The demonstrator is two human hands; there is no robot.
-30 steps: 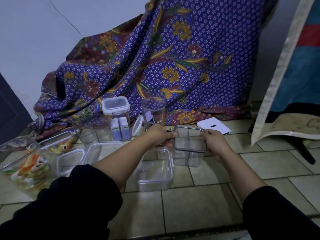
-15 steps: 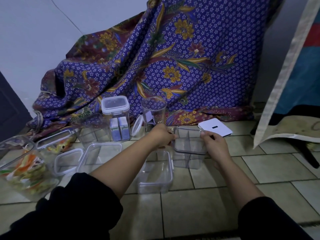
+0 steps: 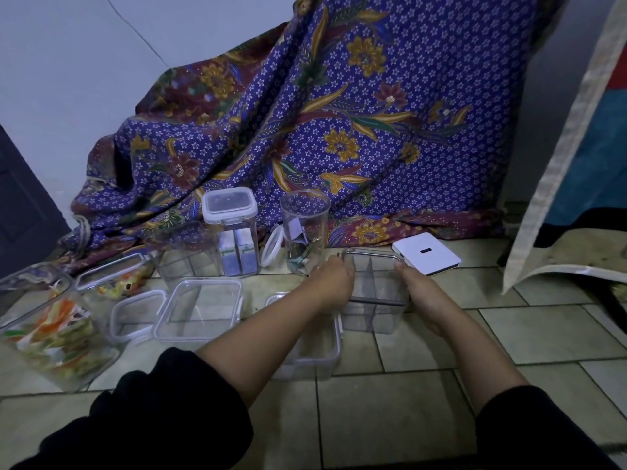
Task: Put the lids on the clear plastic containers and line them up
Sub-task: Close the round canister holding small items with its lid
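Not much has changed since a moment ago. The square clear box (image 3: 373, 293) is in the same spot on the tiled floor (image 3: 407, 401), and both hands are still on it. The left hand (image 3: 330, 283) has slid a tiny bit lower on the left side. Its fingers curl round that side near the top edge. The right hand (image 3: 419, 293) grips the right side, with the thumb up on the rim. The box has no lid on.

The box is see-through hard plastic with flat walls and rounded corners. A thin clear wall splits the inside, and a dark band runs round the top.

Just behind it lies a flat white lid (image 3: 426, 253), square and smooth, with a small dark mark in the middle. A low clear box (image 3: 312, 347) with a white rim sits in front, partly under the left arm. Further back stand a round clear jar (image 3: 305, 232) and a tall box (image 3: 234, 232) with a white clip-on lid shut on top. A soft purple cloth (image 3: 339, 130) with yellow flowers hangs in folds behind them all.
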